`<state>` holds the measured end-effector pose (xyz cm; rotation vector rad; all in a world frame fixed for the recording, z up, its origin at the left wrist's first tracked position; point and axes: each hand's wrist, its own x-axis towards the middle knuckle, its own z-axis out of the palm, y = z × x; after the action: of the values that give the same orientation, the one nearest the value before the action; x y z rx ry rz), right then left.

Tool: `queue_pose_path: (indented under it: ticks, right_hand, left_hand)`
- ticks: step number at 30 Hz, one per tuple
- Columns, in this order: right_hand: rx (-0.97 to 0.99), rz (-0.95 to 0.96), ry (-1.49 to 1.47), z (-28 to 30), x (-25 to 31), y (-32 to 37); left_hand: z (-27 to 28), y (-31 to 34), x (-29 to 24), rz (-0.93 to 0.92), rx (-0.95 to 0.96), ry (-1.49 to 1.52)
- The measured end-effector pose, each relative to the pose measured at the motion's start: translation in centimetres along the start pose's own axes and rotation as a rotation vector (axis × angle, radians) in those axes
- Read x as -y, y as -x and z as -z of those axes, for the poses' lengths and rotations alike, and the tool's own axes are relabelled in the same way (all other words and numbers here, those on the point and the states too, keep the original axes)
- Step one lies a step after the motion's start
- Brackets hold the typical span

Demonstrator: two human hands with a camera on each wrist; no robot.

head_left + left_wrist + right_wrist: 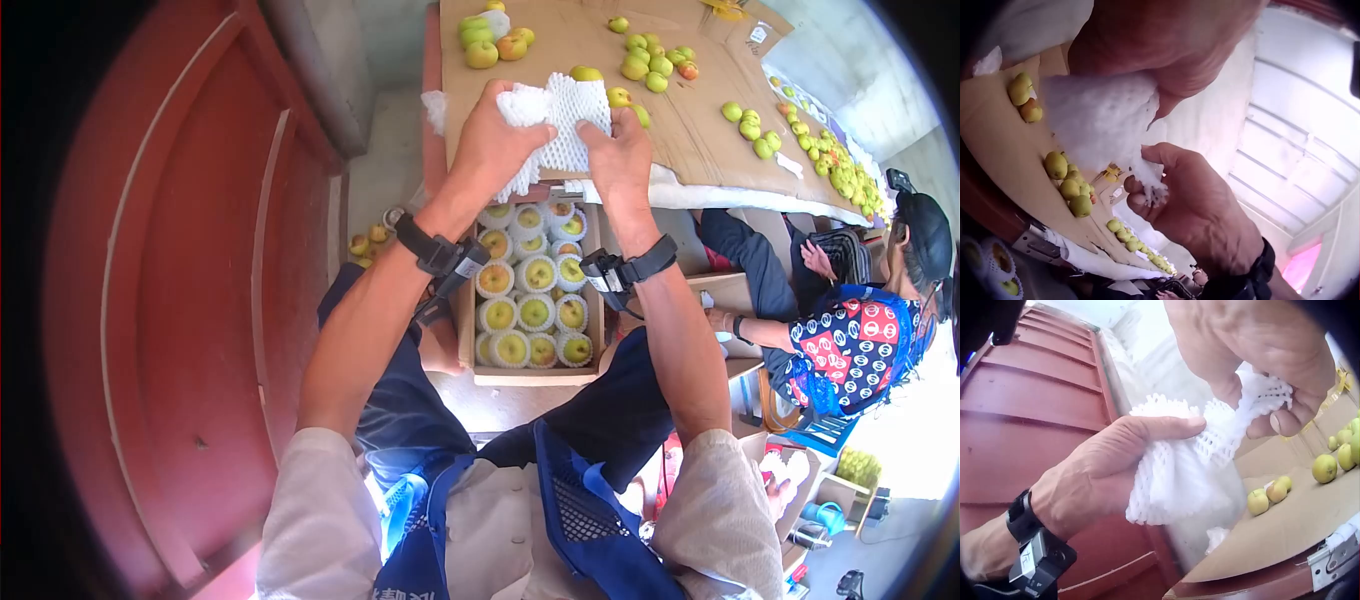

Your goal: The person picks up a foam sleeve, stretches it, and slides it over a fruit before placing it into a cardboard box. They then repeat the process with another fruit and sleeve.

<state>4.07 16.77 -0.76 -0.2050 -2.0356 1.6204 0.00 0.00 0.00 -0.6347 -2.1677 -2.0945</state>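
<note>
Both hands hold white foam fruit nets over the near edge of a cardboard-covered table. My left hand [490, 145] grips a bunched wad of foam nets [1175, 481], its thumb lying across the top. My right hand [620, 160] pinches the edge of a foam net [572, 125] between thumb and fingers. That net stretches flat between the two hands. In the right wrist view, its end shows between the fingertips of my right hand [1260, 356]. Below the hands stands an open carton [530, 377] of yellow-green apples [540, 272], each in a white foam net.
Loose apples [655, 62] lie in groups on the cardboard tabletop [570, 35], with a longer row [845, 170] at the far right. A red panelled door [190, 280] rises at the left. Another person [850, 330] sits to the right beside a carton [725, 292].
</note>
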Motion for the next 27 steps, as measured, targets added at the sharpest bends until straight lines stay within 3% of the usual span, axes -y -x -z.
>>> queue_pose_path:
  ticks: [2,9,11,12,14,27]
  right_hand:
    - [-0.065,0.091,0.273,-0.2,1.3,0.9]
    - [-0.005,0.14,0.334,-2.1,0.4,0.9]
    - [0.01,0.161,0.294,-2.3,-0.3,0.4]
    - [0.01,0.16,0.294,-2.2,-0.4,0.5]
    - [0.043,0.159,0.223,-2.1,-0.5,0.7]
    - [0.013,0.13,0.247,-1.5,-1.7,1.2]
  left_hand:
    - [-0.5,0.3,0.0,-0.054,-0.03,-0.127]
    - [-0.3,-1.9,4.1,-0.108,-0.007,-0.1]
    - [0.0,-2.0,3.5,0.006,0.05,0.22]
    - [0.2,-1.7,2.9,0.007,0.05,0.221]
    - [1.1,-1.1,1.6,0.177,0.208,0.304]
    - [0.7,-0.5,2.3,0.271,0.279,0.704]
